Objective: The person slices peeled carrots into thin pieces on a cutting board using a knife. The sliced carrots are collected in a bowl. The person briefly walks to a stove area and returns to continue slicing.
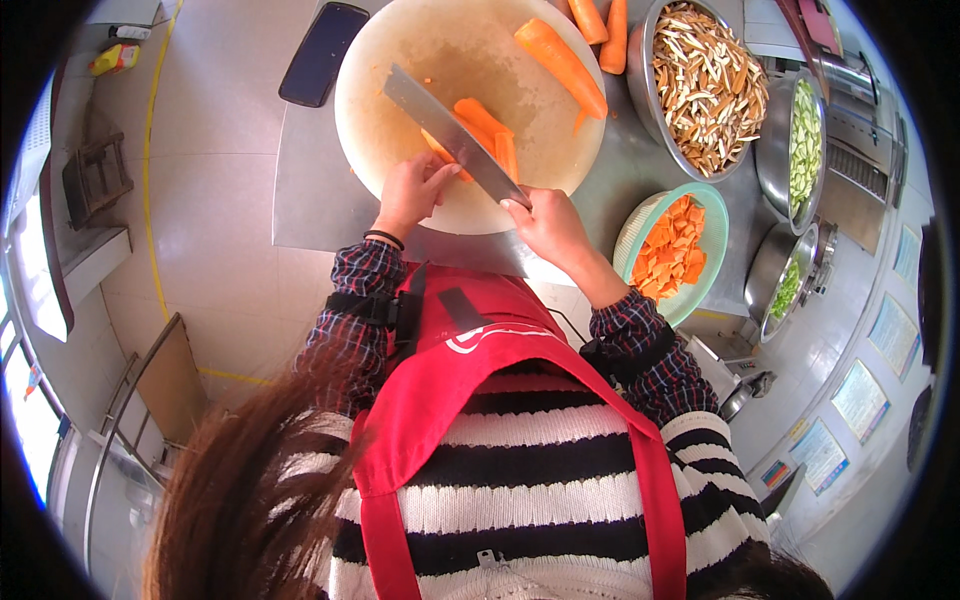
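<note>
A round, pale cutting board (375,120) carries cut orange carrot pieces (482,120) near its middle. My right hand (552,228) is closed round the handle of a wide-bladed kitchen knife (450,128). Its blade points up and left across the board, among the carrot pieces. Close by the blade's left side, my left hand (412,194) has its fingers bent and pressed onto a carrot piece (437,148); the blade and fingers hide part of it. A large peeled carrot (562,68) lies at the board's upper right.
Right of the board stand a steel bowl of brown-and-white strips (706,88) and a green basket (716,222) of sliced carrot. Steel bowls of green slices (805,140) and chopped greens (787,290) are farther right. A phone (323,55) lies left of the board; whole carrots (614,38) lie beyond.
</note>
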A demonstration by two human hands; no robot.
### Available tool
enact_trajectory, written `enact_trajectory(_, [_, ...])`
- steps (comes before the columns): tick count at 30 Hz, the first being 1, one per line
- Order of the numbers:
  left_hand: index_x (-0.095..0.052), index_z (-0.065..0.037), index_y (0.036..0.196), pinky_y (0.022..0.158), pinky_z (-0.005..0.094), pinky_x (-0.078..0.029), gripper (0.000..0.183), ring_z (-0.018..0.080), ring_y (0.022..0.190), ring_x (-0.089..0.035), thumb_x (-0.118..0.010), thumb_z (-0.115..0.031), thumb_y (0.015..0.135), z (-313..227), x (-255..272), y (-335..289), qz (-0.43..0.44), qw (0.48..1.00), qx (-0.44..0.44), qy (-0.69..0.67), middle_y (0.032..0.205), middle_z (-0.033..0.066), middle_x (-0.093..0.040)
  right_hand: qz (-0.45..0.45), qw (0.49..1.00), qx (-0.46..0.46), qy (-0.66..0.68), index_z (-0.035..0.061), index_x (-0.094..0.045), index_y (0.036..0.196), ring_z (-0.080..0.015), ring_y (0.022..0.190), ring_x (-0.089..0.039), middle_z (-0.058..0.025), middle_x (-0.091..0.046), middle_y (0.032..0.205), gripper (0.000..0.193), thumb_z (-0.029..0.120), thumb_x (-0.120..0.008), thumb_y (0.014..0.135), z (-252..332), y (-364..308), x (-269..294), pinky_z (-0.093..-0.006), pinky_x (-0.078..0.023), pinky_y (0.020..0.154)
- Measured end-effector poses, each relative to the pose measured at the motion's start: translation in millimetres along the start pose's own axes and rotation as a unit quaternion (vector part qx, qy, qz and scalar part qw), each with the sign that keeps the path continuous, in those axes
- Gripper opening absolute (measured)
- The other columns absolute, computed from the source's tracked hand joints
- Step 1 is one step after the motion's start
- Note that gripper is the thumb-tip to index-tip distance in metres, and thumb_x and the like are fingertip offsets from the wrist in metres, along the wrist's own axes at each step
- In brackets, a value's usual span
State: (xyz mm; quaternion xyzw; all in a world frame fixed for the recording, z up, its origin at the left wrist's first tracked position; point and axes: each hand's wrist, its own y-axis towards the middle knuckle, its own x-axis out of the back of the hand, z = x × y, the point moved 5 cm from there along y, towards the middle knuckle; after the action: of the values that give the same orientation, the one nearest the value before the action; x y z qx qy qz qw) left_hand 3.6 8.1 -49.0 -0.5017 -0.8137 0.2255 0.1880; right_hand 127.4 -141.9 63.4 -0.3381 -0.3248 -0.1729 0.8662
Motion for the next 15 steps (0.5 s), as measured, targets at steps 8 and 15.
enact_trajectory(8, [-0.064,-0.004,0.087,0.04,0.0291,-0.039,0.035,0.012,0.037,-0.049,-0.069,-0.038,0.096,0,-1,1,-0.008,1.0,-0.002,0.025,0.055,0.0032,-0.061,0.064,0.994,-0.035,0.081,-0.0041,-0.067,0.096,-0.0127,0.058,-0.046,-0.006,-0.051,0.061,0.025,0.021,-0.064,0.095,-14,9,5,-0.0336,-0.042,0.057])
enact_trajectory(15, [-0.065,-0.003,0.087,0.049,0.0327,-0.045,0.036,0.0166,0.048,-0.061,-0.068,-0.037,0.096,-5,1,1,-0.018,0.997,-0.015,0.077,0.058,0.0059,-0.064,0.068,0.995,-0.028,0.068,-0.0041,-0.069,0.099,-0.0126,0.059,-0.047,-0.0056,-0.052,0.063,0.025,0.021,-0.064,0.095,-18,16,8,-0.0327,-0.043,0.059])
